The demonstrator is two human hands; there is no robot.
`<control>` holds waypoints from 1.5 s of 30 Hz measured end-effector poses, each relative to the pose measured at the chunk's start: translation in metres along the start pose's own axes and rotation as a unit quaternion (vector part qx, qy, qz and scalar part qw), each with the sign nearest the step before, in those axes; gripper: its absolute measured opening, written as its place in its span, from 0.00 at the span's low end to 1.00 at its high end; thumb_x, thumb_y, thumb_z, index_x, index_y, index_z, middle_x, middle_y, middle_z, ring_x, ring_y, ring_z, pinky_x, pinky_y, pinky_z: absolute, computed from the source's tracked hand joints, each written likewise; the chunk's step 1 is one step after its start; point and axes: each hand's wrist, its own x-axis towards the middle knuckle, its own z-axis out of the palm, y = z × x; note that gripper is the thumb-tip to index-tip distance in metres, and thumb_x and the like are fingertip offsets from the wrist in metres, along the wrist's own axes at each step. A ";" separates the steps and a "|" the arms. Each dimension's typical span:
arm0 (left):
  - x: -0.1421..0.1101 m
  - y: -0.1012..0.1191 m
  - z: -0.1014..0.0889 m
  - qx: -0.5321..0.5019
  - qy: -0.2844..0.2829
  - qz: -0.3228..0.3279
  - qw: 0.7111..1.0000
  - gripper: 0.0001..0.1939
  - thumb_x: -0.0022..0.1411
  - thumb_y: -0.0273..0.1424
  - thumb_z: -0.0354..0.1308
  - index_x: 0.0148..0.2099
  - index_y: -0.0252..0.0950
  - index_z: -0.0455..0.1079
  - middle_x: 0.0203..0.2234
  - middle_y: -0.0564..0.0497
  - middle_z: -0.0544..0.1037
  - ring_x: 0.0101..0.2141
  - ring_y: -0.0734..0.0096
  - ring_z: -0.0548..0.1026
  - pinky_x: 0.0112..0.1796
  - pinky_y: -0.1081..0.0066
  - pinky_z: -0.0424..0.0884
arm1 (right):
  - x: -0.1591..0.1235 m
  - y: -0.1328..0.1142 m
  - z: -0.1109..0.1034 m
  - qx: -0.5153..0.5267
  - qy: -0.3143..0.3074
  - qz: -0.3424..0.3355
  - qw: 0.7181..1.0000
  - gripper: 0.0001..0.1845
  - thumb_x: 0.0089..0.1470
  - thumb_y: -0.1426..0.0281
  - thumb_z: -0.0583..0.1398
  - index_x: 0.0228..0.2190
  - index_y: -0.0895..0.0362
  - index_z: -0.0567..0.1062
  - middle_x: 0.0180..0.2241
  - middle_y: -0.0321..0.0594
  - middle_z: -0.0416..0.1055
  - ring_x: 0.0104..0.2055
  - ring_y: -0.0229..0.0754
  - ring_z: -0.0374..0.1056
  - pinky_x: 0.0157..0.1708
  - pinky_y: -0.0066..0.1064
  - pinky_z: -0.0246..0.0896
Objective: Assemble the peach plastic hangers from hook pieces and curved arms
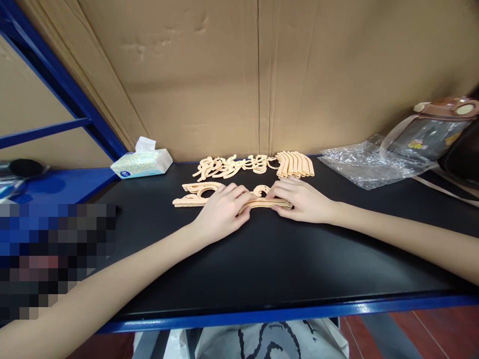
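Both my hands rest on a long, flat, pale wooden cut-out piece (pixel 262 203) lying on the black table top (pixel 269 259). My left hand (pixel 223 210) pinches its middle, thumb below and fingers curled over the top. My right hand (pixel 302 199) grips the piece's right end with fingers pressed together. A scroll-shaped wooden part (pixel 196 192) sticks out to the left of my left hand. Behind the hands lie a row of several ornate wooden pieces (pixel 234 166) and a stack of curved wooden strips (pixel 295 164).
A tissue pack (pixel 142 162) sits at the back left. Crumpled clear plastic (pixel 364 162) and a brown-lidded bottle (pixel 436 127) lie at the back right. Cardboard (pixel 258 75) walls the table's rear. A blue frame (pixel 56 80) rises at left.
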 end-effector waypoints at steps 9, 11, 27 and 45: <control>-0.001 -0.001 0.002 0.005 0.005 0.001 1.000 0.11 0.65 0.28 0.48 0.48 0.35 0.68 0.37 0.49 0.73 0.37 0.64 0.67 0.38 0.65 0.62 | -0.001 0.001 0.000 0.002 -0.001 0.000 1.000 0.08 0.57 0.68 0.55 0.37 0.57 0.71 0.35 0.41 0.70 0.36 0.43 0.62 0.40 0.35 0.55; -0.001 -0.001 0.002 0.005 0.004 0.001 1.000 0.11 0.65 0.28 0.48 0.48 0.35 0.68 0.38 0.49 0.73 0.37 0.64 0.67 0.38 0.65 0.61 | -0.001 0.001 0.001 0.003 -0.002 0.000 1.000 0.07 0.57 0.68 0.55 0.37 0.57 0.71 0.35 0.41 0.70 0.36 0.43 0.62 0.39 0.35 0.55; 0.000 0.000 0.002 0.014 0.008 0.006 1.000 0.10 0.66 0.28 0.49 0.47 0.35 0.68 0.38 0.49 0.73 0.38 0.64 0.67 0.38 0.66 0.62 | -0.001 0.003 0.001 0.003 -0.005 -0.002 1.000 0.08 0.58 0.68 0.55 0.38 0.57 0.71 0.36 0.41 0.70 0.37 0.42 0.62 0.39 0.34 0.55; 0.013 -0.012 -0.009 -0.024 0.047 -0.049 0.997 0.14 0.68 0.36 0.46 0.47 0.35 0.68 0.44 0.46 0.72 0.46 0.61 0.68 0.48 0.61 0.64 | -0.001 0.002 -0.001 0.011 -0.001 -0.004 1.000 0.09 0.59 0.66 0.55 0.38 0.57 0.71 0.37 0.41 0.69 0.37 0.42 0.62 0.40 0.35 0.57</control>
